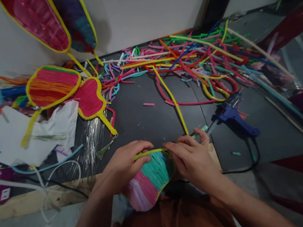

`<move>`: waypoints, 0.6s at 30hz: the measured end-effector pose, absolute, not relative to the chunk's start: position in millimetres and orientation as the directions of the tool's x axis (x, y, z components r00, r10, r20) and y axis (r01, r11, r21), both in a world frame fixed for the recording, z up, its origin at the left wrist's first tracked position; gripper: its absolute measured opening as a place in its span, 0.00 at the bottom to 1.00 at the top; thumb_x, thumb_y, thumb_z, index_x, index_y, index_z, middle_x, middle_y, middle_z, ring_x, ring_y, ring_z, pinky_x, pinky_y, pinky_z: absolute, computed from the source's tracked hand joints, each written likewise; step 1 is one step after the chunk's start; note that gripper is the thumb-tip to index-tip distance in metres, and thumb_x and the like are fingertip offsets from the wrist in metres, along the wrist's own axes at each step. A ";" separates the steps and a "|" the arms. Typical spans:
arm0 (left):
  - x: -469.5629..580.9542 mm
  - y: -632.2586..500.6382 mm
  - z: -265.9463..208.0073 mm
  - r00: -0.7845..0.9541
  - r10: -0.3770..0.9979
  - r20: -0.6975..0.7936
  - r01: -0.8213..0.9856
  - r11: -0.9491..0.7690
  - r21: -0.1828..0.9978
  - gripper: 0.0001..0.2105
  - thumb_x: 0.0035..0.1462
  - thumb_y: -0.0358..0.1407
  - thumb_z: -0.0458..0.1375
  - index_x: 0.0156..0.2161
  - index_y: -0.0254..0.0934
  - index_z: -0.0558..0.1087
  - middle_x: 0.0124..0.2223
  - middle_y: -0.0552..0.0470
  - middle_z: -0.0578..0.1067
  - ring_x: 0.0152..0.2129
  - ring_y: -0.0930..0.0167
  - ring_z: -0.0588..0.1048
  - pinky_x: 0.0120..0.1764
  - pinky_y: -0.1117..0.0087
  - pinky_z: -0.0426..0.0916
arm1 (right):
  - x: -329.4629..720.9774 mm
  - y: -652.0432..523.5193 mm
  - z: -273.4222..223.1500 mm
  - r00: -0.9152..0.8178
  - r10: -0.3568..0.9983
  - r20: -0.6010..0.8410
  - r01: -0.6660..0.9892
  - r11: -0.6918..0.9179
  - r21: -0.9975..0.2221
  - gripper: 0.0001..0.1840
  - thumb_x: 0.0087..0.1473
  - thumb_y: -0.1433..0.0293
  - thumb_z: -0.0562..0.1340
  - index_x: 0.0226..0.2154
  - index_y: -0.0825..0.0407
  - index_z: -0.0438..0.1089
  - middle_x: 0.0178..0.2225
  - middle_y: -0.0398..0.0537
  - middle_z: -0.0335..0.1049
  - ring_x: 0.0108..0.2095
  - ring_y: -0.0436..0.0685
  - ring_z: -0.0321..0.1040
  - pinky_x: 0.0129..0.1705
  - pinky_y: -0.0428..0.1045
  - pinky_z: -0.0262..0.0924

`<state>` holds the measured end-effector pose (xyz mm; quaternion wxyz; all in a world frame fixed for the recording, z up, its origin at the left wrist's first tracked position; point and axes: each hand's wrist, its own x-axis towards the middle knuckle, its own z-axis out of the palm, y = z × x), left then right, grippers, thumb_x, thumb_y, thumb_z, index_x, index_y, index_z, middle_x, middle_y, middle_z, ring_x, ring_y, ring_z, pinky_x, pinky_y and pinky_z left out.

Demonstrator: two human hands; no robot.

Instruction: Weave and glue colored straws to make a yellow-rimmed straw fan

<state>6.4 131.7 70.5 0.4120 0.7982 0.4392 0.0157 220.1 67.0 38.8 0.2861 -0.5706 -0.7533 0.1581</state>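
Close to my body, at the table's near edge, is a flat piece wound in lilac, pink and teal pipe cleaners point(153, 174). My left hand point(126, 161) grips its upper left rim, fingers over the top and thumb below. A yellow pipe cleaner point(178, 110) runs along that upper rim and its free length stretches away over the table. My right hand point(190, 157) pinches the yellow strand against the rim at the right corner. Its fingers hide that corner of the piece.
Loose pipe cleaners point(176, 56) lie heaped along the wall. A blue hot glue gun point(235, 116) rests to the right, its cord trailing forward. Wound yellow-edged shapes point(54, 85) and crumpled white paper point(26, 135) are on the left. A pink cut piece point(148, 104) lies mid-table.
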 end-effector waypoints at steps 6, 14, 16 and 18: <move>8.2 132.8 74.4 0.603 0.719 -0.344 0.698 -0.268 0.663 0.11 0.60 0.35 0.53 0.45 0.41 0.73 0.43 0.53 0.77 0.41 0.69 0.74 0.47 0.70 0.66 | 220.2 66.3 36.7 -0.188 0.946 0.265 0.764 0.310 -0.567 0.08 0.56 0.74 0.59 0.37 0.47 0.72 0.31 0.38 0.77 0.39 0.54 0.68 0.59 0.62 0.34; 5.6 132.9 68.3 0.566 0.740 -0.362 0.703 -0.205 0.681 0.12 0.58 0.37 0.54 0.45 0.42 0.73 0.45 0.53 0.77 0.42 0.68 0.74 0.46 0.69 0.67 | 217.5 64.5 37.8 -0.174 0.956 0.238 0.796 0.278 -0.538 0.09 0.55 0.74 0.60 0.36 0.46 0.73 0.33 0.41 0.75 0.42 0.57 0.64 0.59 0.64 0.36; 4.7 133.0 67.0 0.555 0.747 -0.365 0.705 -0.190 0.684 0.12 0.58 0.37 0.54 0.45 0.42 0.73 0.45 0.52 0.77 0.42 0.68 0.74 0.46 0.69 0.67 | 216.6 64.3 38.3 -0.175 0.953 0.249 0.797 0.285 -0.532 0.08 0.55 0.74 0.60 0.36 0.46 0.73 0.33 0.41 0.75 0.42 0.58 0.63 0.59 0.64 0.35; 3.6 133.2 66.0 0.544 0.756 -0.364 0.707 -0.180 0.684 0.12 0.57 0.38 0.54 0.45 0.41 0.73 0.45 0.52 0.77 0.42 0.67 0.75 0.47 0.68 0.67 | 215.9 64.1 38.5 -0.183 0.949 0.255 0.801 0.295 -0.521 0.08 0.55 0.73 0.60 0.36 0.46 0.73 0.34 0.42 0.75 0.43 0.59 0.63 0.59 0.65 0.35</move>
